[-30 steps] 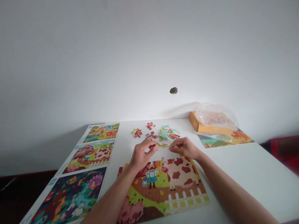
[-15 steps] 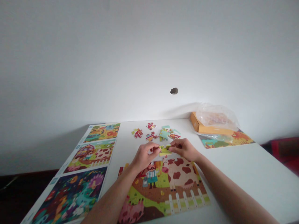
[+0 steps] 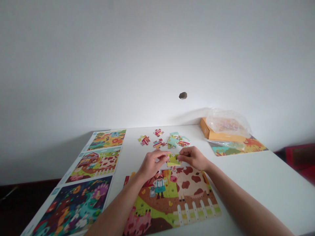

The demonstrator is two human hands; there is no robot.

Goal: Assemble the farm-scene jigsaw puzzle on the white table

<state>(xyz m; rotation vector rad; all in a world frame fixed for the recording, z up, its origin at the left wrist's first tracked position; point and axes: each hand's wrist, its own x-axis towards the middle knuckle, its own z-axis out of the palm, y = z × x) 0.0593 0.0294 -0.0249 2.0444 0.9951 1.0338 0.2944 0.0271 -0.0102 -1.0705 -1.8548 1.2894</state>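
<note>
A yellow-green puzzle piece (image 3: 173, 160) is pinched between my two hands, just above the far edge of a partly joined farm puzzle (image 3: 157, 205). My left hand (image 3: 153, 164) grips its left side with thumb and fingertips. On the right side, my right hand (image 3: 194, 157) holds it the same way. The joined puzzle shows a spotted cow, a figure in blue overalls, a white fence and pink pigs. My left forearm covers part of its left side. Beyond my hands lie several loose puzzle pieces (image 3: 158, 143) with red, teal and green print.
Three printed picture sheets (image 3: 94, 164) line the table's left side. At the back right, an orange box (image 3: 216, 133) under a clear plastic bag (image 3: 227, 121) rests partly over a lion picture (image 3: 253, 146). A white wall (image 3: 147, 65) with a hole stands behind the table.
The puzzle piece has tipped, so more of its printed face shows, and its lower edge sits slightly lower. Both hands keep their grip with barely any shift.
</note>
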